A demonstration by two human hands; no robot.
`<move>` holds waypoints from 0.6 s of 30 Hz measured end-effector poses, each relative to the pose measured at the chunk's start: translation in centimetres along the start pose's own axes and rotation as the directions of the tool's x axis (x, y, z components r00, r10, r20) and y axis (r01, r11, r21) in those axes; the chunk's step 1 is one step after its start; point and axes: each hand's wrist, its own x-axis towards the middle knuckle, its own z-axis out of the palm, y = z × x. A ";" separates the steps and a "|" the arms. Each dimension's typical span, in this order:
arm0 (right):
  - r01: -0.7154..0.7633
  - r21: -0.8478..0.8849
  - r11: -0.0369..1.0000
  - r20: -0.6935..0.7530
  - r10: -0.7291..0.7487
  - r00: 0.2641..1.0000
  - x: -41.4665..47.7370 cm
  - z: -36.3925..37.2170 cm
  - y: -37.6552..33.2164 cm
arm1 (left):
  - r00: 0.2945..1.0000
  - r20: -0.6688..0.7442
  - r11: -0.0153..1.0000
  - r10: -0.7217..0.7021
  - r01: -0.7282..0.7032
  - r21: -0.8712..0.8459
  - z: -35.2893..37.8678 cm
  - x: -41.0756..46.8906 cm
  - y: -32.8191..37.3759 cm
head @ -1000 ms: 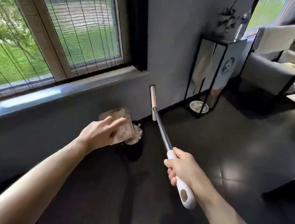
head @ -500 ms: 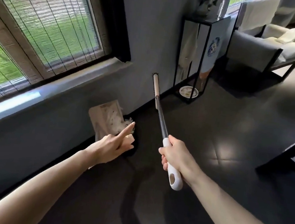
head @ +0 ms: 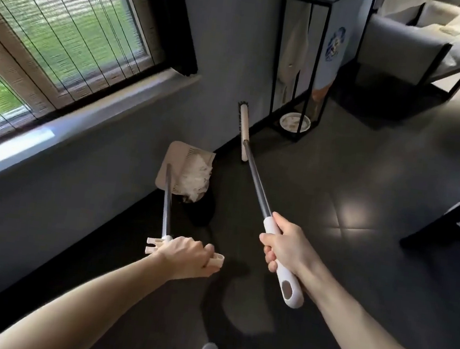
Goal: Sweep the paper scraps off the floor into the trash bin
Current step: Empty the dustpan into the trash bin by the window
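Sweeping looks done: paper scraps (head: pixel 197 178) lie heaped in the dustpan (head: pixel 174 159) by the wall, left hand (head: pixel 185 258) gripping its handle, right hand (head: pixel 286 249) gripping the broom (head: pixel 255 177); next, a steady carry and tip into the bin.

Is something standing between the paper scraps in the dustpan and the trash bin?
Nothing visible does. The paper scraps lie in the dustpan, whose edge is right above a dark shape on the floor, apparently the bin. The broom, held by the right hand, is off to the side.
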 end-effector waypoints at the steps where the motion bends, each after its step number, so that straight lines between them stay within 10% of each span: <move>1: -0.002 0.001 1.000 -0.002 0.002 1.000 -0.2 -0.2 0.3 | 1.000 -0.005 1.000 -0.002 0.002 0.030 0.3 -0.1 0.4; 18: 0.028 -0.005 1.000 -0.029 -0.028 0.999 -1.9 -0.4 2.7 | 0.982 -0.136 0.948 0.134 -0.088 0.305 0.0 -1.1 -0.3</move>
